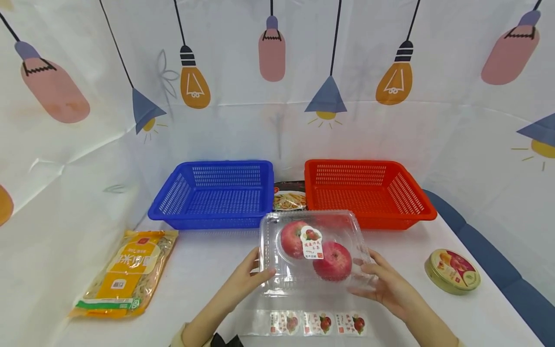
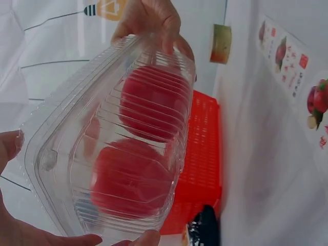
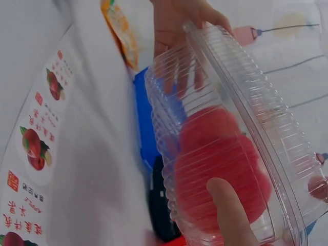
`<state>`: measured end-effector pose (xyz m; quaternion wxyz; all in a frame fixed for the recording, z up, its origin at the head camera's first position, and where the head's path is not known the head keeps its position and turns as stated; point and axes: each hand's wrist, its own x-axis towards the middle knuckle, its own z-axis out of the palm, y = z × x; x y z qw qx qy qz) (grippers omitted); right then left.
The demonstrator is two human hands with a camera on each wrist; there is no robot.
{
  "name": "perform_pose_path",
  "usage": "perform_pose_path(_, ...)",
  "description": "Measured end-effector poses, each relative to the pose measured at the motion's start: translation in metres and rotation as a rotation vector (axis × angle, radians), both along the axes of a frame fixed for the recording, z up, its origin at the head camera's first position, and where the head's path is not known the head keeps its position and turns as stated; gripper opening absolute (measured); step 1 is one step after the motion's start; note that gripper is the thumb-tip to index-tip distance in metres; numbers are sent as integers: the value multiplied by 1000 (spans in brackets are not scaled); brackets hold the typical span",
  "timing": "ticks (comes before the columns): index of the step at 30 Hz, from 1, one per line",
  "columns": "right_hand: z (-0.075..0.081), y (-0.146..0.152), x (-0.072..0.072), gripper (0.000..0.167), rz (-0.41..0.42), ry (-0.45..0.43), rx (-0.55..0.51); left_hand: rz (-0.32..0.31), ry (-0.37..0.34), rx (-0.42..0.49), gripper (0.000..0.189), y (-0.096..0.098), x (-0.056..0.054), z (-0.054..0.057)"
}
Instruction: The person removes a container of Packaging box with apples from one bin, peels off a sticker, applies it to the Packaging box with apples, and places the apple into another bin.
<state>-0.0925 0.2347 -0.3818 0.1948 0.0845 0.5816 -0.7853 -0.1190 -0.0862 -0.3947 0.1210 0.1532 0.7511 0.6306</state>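
A clear plastic clamshell box (image 1: 274,241) with two red apples inside, one apple (image 1: 333,261) nearer me, is raised above the table and tilted. On its lid sits a white apple sticker (image 1: 311,242). My left hand (image 1: 247,279) grips the box's left side, its thumb over the near corner and fingers partly hidden behind the plastic. At the opposite side, my right hand (image 1: 386,285) holds the box between thumb and fingers. Below the box, a backing strip (image 1: 318,323) with several matching apple stickers lies on the table.
Behind the box stand a blue basket (image 1: 221,222) and a red basket (image 1: 386,222), with a dark food packet (image 1: 289,200) between them. A yellow noodle bag (image 1: 125,274) lies at left, a round tin (image 1: 452,271) at right. A blue padded surface (image 1: 498,255) borders the table's right edge.
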Motion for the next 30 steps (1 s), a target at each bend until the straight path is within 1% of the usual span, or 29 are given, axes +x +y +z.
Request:
perform_pose_path(4, 7, 7, -4, 63, -32, 15, 20, -38, 48, -65, 63, 2, -9, 9)
perform_pose_path(6, 9, 11, -6, 54, -46, 19, -3, -64, 65, -79, 62, 3, -14, 13)
perform_pose_path(9, 12, 21, -9, 33, -76, 20, -69, -104, 103, -83, 61, 8, -23, 17)
perform_pose_path(11, 15, 28, -10, 22, -102, 25, -107, -121, 119, -65, 59, 13, -30, 18)
perform_pose_path(13, 18, 35, -13, 18, -112, 48, -132, -128, 122, -43, 56, 20, -38, 20)
perform_pose_path(16, 25, 45, -18, 20, -107, 86, -205, -133, 113, 7, 53, 32, -49, 22)
perform_pose_path(19, 31, 52, -23, 21, -79, 123, -287, -148, 117, 50, 53, 43, -59, 24)
perform_pose_path(23, 37, 61, -31, 27, -68, 156, -294, -185, 98, 99, 55, 55, -70, 29)
perform_pose_path(25, 40, 64, -34, 30, -80, 154, -287, -194, 80, 110, 56, 60, -74, 33)
perform_pose_path(26, 41, 66, -35, 32, -85, 152, -287, -203, 81, 117, 55, 63, -77, 34)
perform_pose_path(28, 44, 68, -37, 33, -110, 136, -313, -214, 87, 129, 54, 68, -82, 36)
perform_pose_path(29, 45, 69, -38, 35, -137, 122, -318, -219, 87, 132, 53, 69, -84, 36)
perform_pose_path(30, 47, 70, -39, 40, -166, 109, -296, -219, 77, 131, 53, 71, -87, 37)
